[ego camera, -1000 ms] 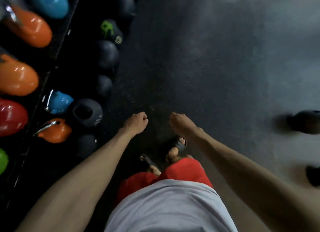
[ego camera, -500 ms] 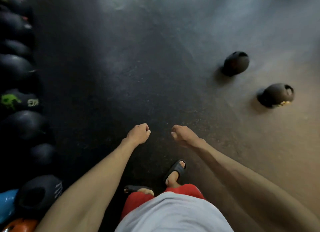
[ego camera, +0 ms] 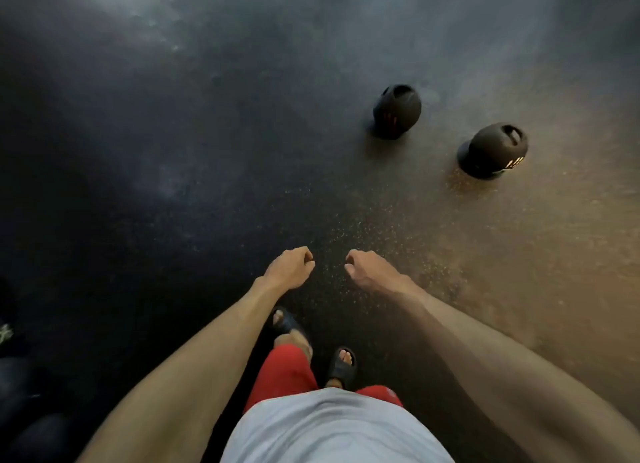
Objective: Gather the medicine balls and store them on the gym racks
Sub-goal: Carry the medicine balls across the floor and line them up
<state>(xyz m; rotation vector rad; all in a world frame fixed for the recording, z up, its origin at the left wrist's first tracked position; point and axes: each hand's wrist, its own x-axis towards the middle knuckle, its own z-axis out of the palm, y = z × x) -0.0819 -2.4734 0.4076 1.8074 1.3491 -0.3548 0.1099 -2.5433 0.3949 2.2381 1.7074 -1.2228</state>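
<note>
View: one head-worn wide-angle camera; the whole scene comes from it alone.
Position: above the person's own body, with the grey shirt [ego camera: 332,428] along the bottom edge.
Facing: forward and steeply down onto the dark speckled floor [ego camera: 173,158].
Nearness: the forearms fill the lower half; left hand [ego camera: 289,268] and right hand [ego camera: 369,271] sit just below centre, close to the lens, above the sandalled feet [ego camera: 343,364].
Far reach: left medicine ball [ego camera: 396,111] and right medicine ball [ego camera: 493,149] lie in the upper right, well apart from the hands.
Lens: arms splay wide toward the lower corners.
Lower left edge: dark rounded shapes, too dim to name.
</note>
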